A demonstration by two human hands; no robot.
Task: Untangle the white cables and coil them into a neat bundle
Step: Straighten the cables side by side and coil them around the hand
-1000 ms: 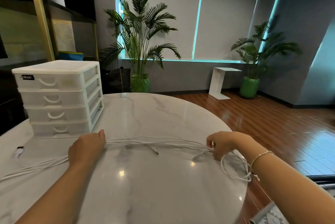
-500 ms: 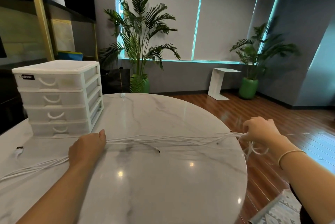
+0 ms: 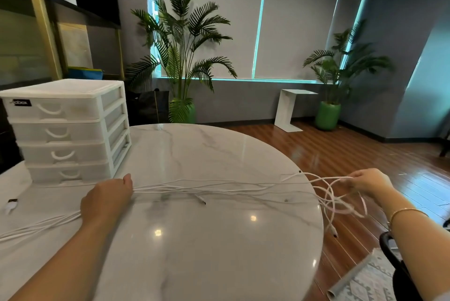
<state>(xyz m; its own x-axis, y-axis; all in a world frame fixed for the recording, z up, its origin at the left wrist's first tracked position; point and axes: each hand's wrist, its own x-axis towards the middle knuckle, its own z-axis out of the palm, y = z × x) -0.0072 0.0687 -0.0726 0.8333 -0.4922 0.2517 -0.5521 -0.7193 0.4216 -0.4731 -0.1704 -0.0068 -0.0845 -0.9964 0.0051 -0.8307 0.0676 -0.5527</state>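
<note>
Cables (image 3: 219,188) stretched across table (image 3: 219,252), right hand (image 3: 370,182) now farther out past its edge.
Left hand (image 3: 107,199) grips them on the marble; right pinches tangled loops; strands uncountable, one drawer unit (image 3: 65,130).

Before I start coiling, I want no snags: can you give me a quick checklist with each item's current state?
1. Left hand pins the white cables on the table: ok.
2. Right hand holds the far strands: ok.
3. Strands between the hands run untangled: cannot tell.
4. Loops past the table edge are untangled: not ok, they cross.
5. Loose plug lies free on the table: ok.
6. Drawer unit stands apart from the cables: ok.
</note>
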